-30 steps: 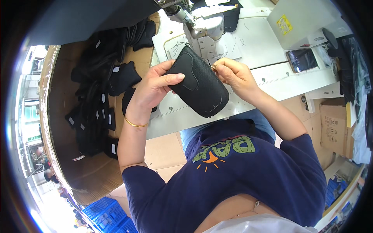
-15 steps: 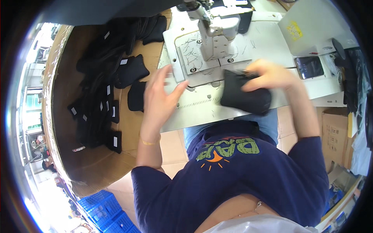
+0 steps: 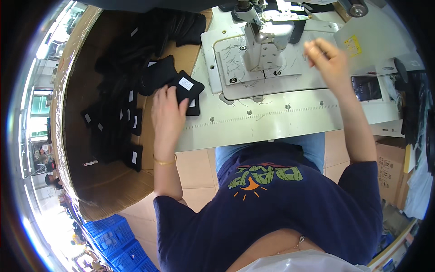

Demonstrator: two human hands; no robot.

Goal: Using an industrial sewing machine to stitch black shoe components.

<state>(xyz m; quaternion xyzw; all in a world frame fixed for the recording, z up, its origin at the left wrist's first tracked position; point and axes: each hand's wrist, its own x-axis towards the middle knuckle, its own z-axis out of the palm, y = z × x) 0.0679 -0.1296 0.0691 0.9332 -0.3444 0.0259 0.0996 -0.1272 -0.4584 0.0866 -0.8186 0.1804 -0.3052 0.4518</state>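
Note:
At the left end of the sewing table, my left hand [image 3: 168, 115] has its fingers and thumb at the edges of a black fabric piece [image 3: 185, 87] with a white label. Beneath it shows another labelled black piece [image 3: 194, 108], and a wider black piece [image 3: 158, 75] lies just to the left. My right hand [image 3: 327, 59] is raised to the right of the sewing machine [image 3: 265, 50], with its fingers curled in. Whether anything is between those fingers cannot be seen.
A large cardboard box [image 3: 113, 199] at my left holds several black labelled pieces. On the table's right stand a phone [image 3: 366, 88] and a pale panel [image 3: 385, 36]. Blue crates [image 3: 111, 235] are on the floor at the lower left; a carton [image 3: 392, 170] is at the right.
The black piece under my right hand has left the table's front. My right hand has moved up and its fingers have curled. My left hand has come down on a labelled piece.

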